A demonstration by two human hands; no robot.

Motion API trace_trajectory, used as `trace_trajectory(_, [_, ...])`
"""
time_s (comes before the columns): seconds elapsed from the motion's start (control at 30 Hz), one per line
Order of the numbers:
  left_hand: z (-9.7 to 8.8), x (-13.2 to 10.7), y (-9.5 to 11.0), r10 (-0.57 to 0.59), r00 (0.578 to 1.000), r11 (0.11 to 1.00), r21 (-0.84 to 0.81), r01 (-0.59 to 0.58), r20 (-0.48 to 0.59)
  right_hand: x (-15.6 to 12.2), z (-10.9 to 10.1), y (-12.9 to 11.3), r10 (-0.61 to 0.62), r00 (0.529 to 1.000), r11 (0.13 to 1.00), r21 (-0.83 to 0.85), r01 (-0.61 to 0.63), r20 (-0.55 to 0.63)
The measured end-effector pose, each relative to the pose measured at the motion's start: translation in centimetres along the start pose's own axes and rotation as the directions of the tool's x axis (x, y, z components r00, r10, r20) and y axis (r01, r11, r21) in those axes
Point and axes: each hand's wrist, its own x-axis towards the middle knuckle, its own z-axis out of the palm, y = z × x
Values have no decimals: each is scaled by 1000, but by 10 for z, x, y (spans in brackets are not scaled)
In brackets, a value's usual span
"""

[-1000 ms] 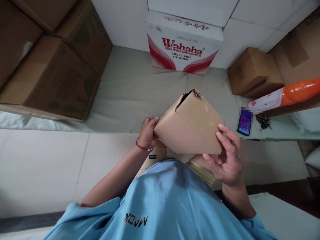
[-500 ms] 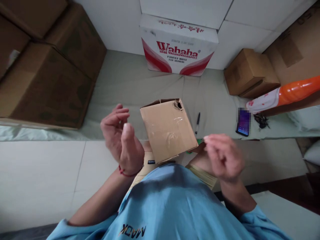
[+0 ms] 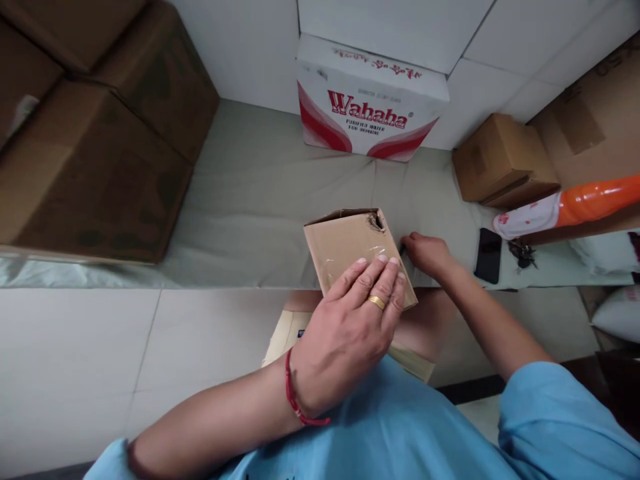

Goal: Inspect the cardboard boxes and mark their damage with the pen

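A small brown cardboard box [image 3: 345, 243] lies near the front edge of the cloth-covered surface, with a torn hole at its upper right corner and shiny clear tape on top. My left hand [image 3: 357, 317] rests flat on the top of this box, fingers stretched out side by side. To the right of the box, my right hand [image 3: 424, 253] is on the cloth with its fingers pinched round a pen [image 3: 403, 249]. Only a short dark piece of the pen shows; my fingers hide the rest.
At the back stands a white and red Wahaha water carton [image 3: 373, 107]. Large brown boxes [image 3: 100, 173] fill the left. On the right are a small carton [image 3: 493, 157], a phone [image 3: 488, 256], keys [image 3: 523, 254] and an orange and white wrapped item [image 3: 580, 203].
My left hand has moved right and down onto the box. My right hand has gone forward to the pen and closed on it. The phone's screen has turned dark.
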Motion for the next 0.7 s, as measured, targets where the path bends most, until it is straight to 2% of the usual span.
trace_trajectory(0.13, [-4,-1,0,11,1000,999,48,-12,16,2,-15,10,1,1000,999,-41,0,7])
trace_trajectory(0.2, [-5,-2,0,10,1000,999,41,-11,22,-1,-25,18,83,989,995,55,-77,-123])
trace_trajectory(0.23, [-5,-2,0,9,1000,999,32,-10,26,-3,-31,21,147,960,976,190,-103,-237])
trace_trajectory(0.27, [-5,-2,0,7,1000,1000,21,-7,25,-5,-39,23,232,904,920,383,-84,-359])
trace_trajectory(0.3, [-5,-2,0,4,1000,1000,9,-4,23,-8,-48,24,331,830,802,597,2,-448])
trace_trajectory(0.33, [-4,-1,0,-1,1000,1000,-1,1,14,-11,-58,22,420,769,621,771,144,-482])
trace_trajectory(0.37, [-3,-1,-1,-8,1000,1000,-11,8,6,-15,-68,18,474,744,410,866,287,-471])
trace_trajectory(0.4, [-2,-1,-1,-14,1000,1000,-18,14,-3,-19,-79,10,495,748,210,896,391,-442])
trace_trajectory(0.43, [-2,0,-1,-18,1000,1000,-23,18,-9,-23,-90,0,479,773,49,892,450,-416])
trace_trajectory(0.47, [-1,0,-1,-22,1000,999,-27,21,-11,-28,-100,-11,442,799,-45,880,473,-408])
trace_trajectory(0.53, [-1,0,0,-28,999,999,-30,28,-15,-36,-116,-37,360,830,-94,868,487,-427])
trace_trajectory(0.63, [0,-1,1,-32,999,999,-30,32,-26,-44,-127,-71,250,853,-69,870,488,-459])
trace_trajectory(0.7, [0,-3,1,-33,999,999,-31,32,-32,-43,-127,-84,196,860,-39,873,486,-470])
